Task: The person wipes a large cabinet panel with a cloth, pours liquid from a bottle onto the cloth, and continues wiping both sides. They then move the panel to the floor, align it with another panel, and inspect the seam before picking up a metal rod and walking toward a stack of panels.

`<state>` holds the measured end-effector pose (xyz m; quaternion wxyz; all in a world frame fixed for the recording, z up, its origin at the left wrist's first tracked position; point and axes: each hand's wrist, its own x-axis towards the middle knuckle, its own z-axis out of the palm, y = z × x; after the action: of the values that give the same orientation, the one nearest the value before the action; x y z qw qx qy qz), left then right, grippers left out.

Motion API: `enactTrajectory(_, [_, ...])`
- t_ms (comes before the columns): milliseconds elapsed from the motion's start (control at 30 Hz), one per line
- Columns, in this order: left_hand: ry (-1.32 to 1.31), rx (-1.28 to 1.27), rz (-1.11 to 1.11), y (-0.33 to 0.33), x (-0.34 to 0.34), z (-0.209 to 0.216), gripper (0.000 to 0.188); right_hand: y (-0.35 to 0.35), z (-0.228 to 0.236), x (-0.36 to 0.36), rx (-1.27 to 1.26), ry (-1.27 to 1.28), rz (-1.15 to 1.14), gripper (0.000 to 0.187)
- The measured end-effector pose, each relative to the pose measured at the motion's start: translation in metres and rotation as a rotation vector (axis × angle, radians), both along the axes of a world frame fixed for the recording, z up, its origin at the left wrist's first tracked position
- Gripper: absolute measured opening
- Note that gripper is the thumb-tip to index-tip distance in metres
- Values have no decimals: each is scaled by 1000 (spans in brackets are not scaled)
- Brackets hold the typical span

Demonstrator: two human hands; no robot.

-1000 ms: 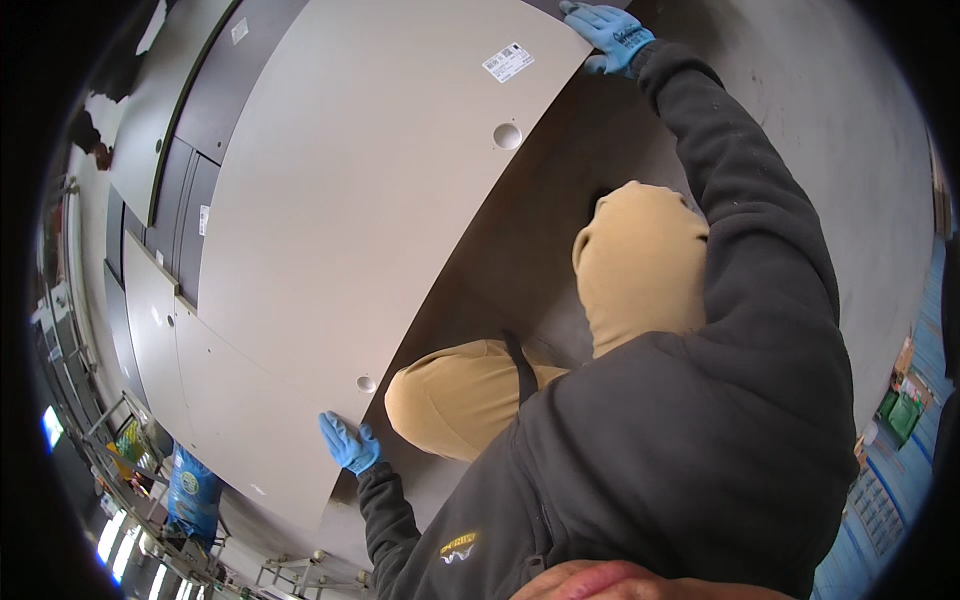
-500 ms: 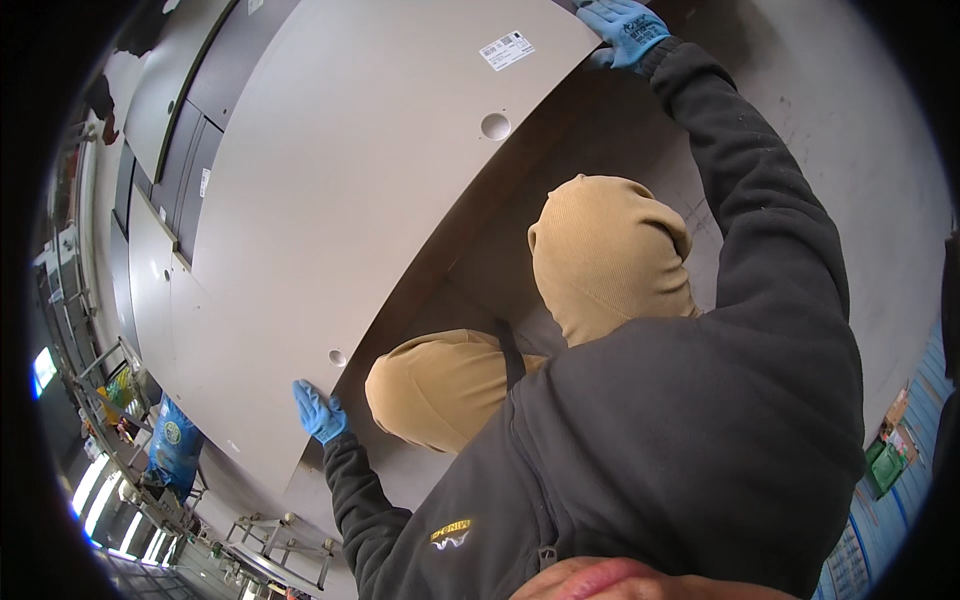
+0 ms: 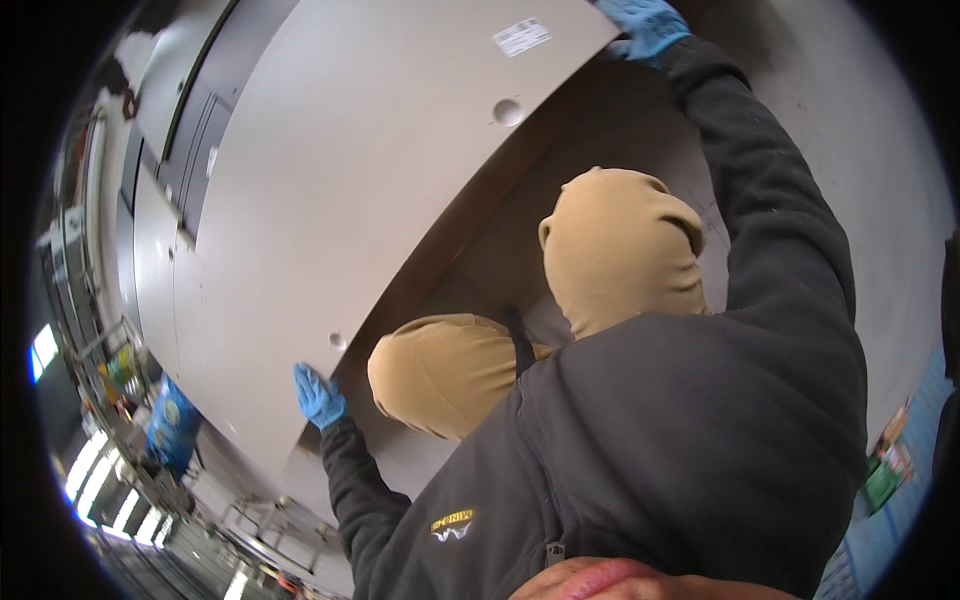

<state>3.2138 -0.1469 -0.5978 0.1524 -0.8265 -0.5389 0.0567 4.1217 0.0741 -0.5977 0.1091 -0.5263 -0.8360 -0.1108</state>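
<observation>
A large pale grey-beige panel point(image 3: 330, 170) slants across the view, with two round recesses near its long near edge and a white label towards its far end. My left hand point(image 3: 320, 398), in a blue glove, lies at the panel's near-left corner, fingers stretched out along the surface. At the far right corner my right hand point(image 3: 648, 30), also gloved in blue, has its fingers over the panel and its thumb below the edge. Part of that hand is cut off by the top of the view. The panel's underside is hidden.
My bent knees point(image 3: 625, 245) in tan trousers are close beside the panel's long edge. More grey panels point(image 3: 195, 140) are at the upper left. Towards the lower left are a blue bag point(image 3: 172, 428) and metal frames point(image 3: 270, 530). A green object point(image 3: 882, 485) lies at the far right.
The view has shifted slightly, so the panel and both hands appear a little higher. Both hands keep their places on the panel.
</observation>
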Motion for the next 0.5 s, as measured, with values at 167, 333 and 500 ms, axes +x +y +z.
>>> enactTrajectory(167, [28, -6, 10, -9, 4, 3, 65, 15, -17, 18, -210, 212, 77, 59])
enactTrajectory(333, [-107, -38, 30, 0, 3, 10, 87, 22, -38, 36, -177, 77, 13, 67])
enactTrajectory(500, [-228, -25, -2, 8, 8, 16, 94, 20, -46, 53, -146, -8, 67, 71])
